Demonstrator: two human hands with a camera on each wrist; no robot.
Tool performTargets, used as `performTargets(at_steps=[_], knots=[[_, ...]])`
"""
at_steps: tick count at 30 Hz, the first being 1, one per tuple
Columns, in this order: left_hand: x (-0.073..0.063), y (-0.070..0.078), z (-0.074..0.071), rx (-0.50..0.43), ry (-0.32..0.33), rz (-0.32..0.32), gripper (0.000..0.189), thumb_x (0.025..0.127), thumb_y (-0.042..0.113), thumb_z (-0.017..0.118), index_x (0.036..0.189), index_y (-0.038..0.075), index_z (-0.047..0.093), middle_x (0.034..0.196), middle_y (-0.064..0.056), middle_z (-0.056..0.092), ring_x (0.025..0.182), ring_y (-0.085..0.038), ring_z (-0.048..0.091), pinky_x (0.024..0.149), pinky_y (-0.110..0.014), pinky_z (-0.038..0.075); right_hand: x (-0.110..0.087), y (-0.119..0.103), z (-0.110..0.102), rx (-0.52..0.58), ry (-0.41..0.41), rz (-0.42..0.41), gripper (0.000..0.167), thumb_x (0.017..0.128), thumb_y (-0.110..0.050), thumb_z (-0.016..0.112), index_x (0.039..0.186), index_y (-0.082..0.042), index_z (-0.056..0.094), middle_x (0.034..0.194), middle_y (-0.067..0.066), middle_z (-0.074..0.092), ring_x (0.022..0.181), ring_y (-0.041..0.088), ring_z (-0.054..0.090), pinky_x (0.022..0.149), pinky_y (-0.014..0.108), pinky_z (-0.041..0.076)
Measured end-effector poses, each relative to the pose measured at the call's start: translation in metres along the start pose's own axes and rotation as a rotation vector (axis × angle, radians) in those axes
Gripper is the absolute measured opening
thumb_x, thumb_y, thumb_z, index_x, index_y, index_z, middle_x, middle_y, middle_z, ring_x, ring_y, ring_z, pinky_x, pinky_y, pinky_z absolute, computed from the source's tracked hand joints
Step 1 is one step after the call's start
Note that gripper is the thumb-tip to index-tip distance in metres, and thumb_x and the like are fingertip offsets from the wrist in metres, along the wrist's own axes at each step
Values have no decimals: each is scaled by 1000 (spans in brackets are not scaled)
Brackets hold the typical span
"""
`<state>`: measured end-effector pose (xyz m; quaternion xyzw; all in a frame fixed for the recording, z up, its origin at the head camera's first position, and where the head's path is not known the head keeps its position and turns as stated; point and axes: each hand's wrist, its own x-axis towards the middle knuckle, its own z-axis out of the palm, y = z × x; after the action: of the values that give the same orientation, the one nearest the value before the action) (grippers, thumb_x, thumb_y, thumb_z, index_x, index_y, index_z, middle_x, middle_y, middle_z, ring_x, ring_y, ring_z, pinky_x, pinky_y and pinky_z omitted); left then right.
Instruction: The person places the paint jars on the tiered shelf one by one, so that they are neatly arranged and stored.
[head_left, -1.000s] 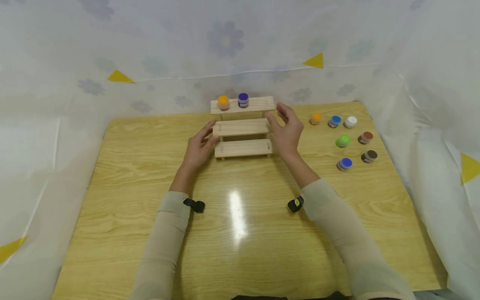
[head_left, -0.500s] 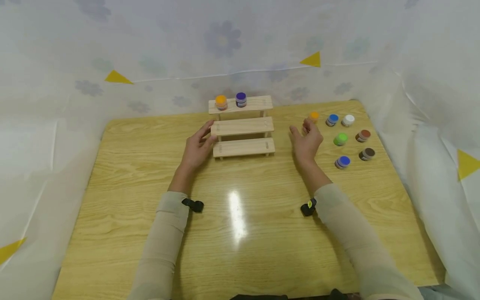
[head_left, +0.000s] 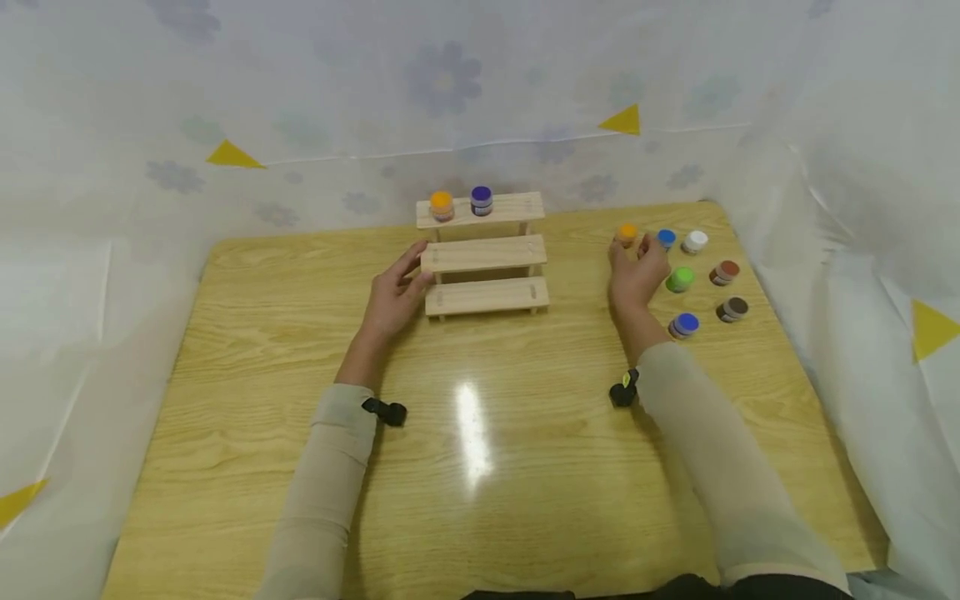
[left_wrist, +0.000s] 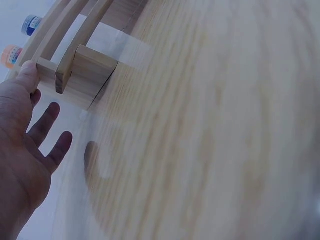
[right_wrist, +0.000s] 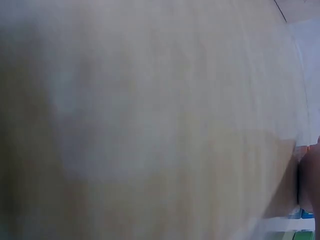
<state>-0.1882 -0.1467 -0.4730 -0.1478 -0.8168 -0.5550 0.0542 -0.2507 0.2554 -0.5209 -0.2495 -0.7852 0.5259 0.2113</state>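
Note:
A three-tier wooden stand stands at the back of the table. An orange-lidded paint jar and a purple-lidded paint jar sit on its top tier. My left hand rests at the left end of the middle tier; in the left wrist view, the thumb touches the wood and other fingers are spread. On the right, my right hand is just in front of another orange-lidded jar, thumb and fingers apart. Its fingertips partly cover that jar and a blue-lidded jar. The right wrist view shows only a sliver of the hand.
Around the right hand stand jars with white, green, red-brown, dark brown and violet-blue lids. A flowered white sheet hangs behind the wood-grain table.
My right hand has left the right end of the stand and moved right to the orange-lidded jar on the table. The left hand has stayed at the stand.

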Motion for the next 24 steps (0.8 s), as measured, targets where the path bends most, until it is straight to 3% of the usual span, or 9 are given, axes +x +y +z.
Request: performTargets(at_steps=[3, 7, 10, 14, 19, 24], knots=[[0, -2, 0, 3, 1, 3, 52, 108, 7, 61, 158, 3, 47, 161, -22, 46, 142, -45, 51, 112, -62, 48, 5, 0, 3, -29, -6, -7, 44, 99, -32, 76, 131, -3, 66, 132, 10, 63, 122, 15, 57, 101, 20, 46], [0, -3, 0, 0, 2, 18, 52, 108, 6, 60, 158, 1, 47, 162, -22, 44, 142, -47, 50, 112, -64, 47, 9, -2, 5, -31, -22, -16, 42, 102, -33, 73, 132, -4, 66, 132, 10, 63, 122, 16, 57, 102, 22, 47], [0, -3, 0, 4, 3, 24, 52, 108, 6, 60, 158, 0, 46, 162, -22, 44, 142, -48, 50, 111, -65, 47, 10, -3, 7, -23, -23, -35, 50, 103, -29, 72, 146, -7, 62, 143, 9, 63, 131, 17, 59, 110, 25, 49], [-1, -2, 0, 7, 0, 22, 52, 108, 5, 59, 158, 0, 46, 161, -23, 45, 142, -47, 50, 111, -64, 48, 11, -2, 8, -5, -23, -62, 40, 102, -23, 72, 138, -6, 66, 135, 12, 66, 124, 18, 63, 105, 25, 53], [-1, -1, -1, 5, -4, 16, 52, 109, 5, 59, 159, 2, 45, 157, -25, 49, 142, -47, 50, 111, -64, 48, 10, -2, 9, 49, -97, -65, 42, 102, -21, 73, 140, -6, 65, 136, 14, 66, 124, 19, 66, 103, 23, 55], [0, -3, 0, 12, -6, 13, 53, 108, 4, 59, 159, 1, 45, 157, -26, 49, 142, -46, 50, 111, -64, 48, 5, -8, 9, 127, -186, -152, 43, 103, -23, 72, 141, -4, 64, 133, 15, 66, 124, 22, 64, 105, 27, 55]])
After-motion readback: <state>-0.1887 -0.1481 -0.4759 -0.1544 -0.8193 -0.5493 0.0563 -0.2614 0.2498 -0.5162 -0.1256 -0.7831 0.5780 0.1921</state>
